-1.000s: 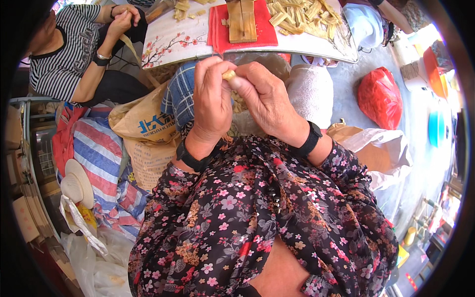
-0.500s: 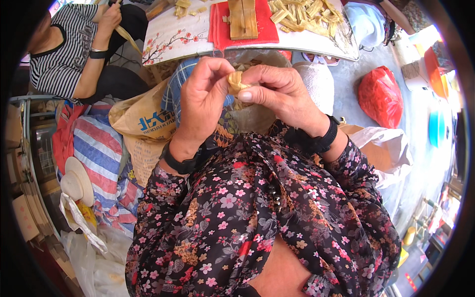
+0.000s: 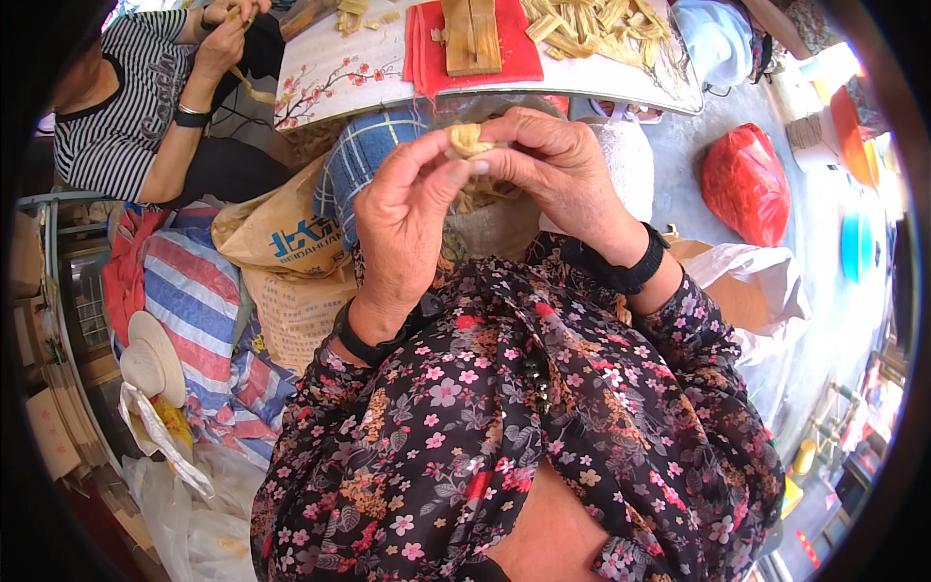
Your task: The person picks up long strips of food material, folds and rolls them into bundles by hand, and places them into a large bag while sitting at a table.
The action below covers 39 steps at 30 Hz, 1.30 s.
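Close above the flowered sleeves, the left hand [image 3: 412, 218] and right hand [image 3: 562, 165] meet fingertip to fingertip, both pinched on a small straw-coloured husk knot [image 3: 467, 139] held up in the air between them. To my eye it wants a firm pinch from the left thumb while the right fingers pull the strip snug, so the coil does not spring loose. Beyond, more husk strips [image 3: 592, 24] lie on the desk [image 3: 339, 78] beside a red cloth [image 3: 519, 58].

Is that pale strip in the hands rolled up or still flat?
Rolled up: the pale strip shows curled layers as a small knot, pinched between left hand and right hand.
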### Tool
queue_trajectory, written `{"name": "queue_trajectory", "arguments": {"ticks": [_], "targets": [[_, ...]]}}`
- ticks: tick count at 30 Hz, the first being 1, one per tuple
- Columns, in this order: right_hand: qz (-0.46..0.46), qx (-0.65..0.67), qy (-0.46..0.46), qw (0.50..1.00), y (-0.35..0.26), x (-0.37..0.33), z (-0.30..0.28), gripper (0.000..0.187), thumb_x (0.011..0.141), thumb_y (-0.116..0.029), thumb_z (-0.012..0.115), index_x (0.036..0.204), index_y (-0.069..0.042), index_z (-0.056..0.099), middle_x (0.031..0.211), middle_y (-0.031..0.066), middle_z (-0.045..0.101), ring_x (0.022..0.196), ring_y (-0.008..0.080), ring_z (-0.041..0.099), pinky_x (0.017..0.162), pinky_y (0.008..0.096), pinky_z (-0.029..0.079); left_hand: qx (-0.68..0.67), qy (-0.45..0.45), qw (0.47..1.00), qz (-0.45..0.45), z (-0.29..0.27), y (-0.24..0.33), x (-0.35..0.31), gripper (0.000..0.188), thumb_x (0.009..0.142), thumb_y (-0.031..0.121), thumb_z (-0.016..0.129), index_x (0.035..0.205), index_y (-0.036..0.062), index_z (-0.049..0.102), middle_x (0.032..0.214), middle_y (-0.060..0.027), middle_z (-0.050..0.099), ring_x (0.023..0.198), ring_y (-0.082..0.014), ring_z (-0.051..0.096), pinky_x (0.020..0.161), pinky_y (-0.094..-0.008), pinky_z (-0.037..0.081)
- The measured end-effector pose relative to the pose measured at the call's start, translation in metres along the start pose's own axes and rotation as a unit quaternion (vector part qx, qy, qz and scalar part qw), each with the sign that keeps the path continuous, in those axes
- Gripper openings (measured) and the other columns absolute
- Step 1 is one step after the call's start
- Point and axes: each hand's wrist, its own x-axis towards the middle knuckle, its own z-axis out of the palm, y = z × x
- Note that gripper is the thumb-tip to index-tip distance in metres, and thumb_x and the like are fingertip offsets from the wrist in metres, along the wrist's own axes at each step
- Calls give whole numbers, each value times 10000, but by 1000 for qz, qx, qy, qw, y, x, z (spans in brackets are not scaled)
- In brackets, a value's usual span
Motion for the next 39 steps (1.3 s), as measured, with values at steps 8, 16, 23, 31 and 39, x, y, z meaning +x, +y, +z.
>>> {"name": "queue_trajectory", "arguments": {"ticks": [8,16,23,31,39], "targets": [[194,248,-29,949,2,-6,1,230,941,-91,524,1120,34,597,912,57,652,795,100,620,746,236,521,-77,-10,994,-73,-11,-11,8,196,836,33,669,1018,-32,637,861,-40,663,743,-65,583,665,-190,481],[124,96,-38,987,-7,-8,3,213,953,-72,489,1105,26,599,888,30,645,771,85,615,704,218,514,-150,-36,979,-134,-19,-15,9,151,846,43,655,976,-31,636,806,-48,652,676,-78,573,629,-202,482],[136,21,14,990,-2,-10,5,156,943,-48,483,1005,23,607,776,11,595,679,63,551,632,206,480,-124,-93,976,-153,-25,-12,11,81,859,37,630,912,-24,627,757,-31,622,659,-79,563,619,-206,477],[140,30,-12,990,-5,-11,-4,176,953,-105,496,1038,17,589,783,9,580,705,60,520,655,218,463,-148,-74,974,-155,-46,-9,19,95,887,53,591,959,-10,600,803,-43,596,692,-94,533,648,-235,441],[116,-14,-63,991,7,-6,2,214,935,-195,560,902,14,596,715,12,525,653,82,477,590,249,423,-85,-51,985,-141,-29,-19,23,87,899,87,592,949,17,605,749,-2,592,668,-60,531,637,-194,440]]}}
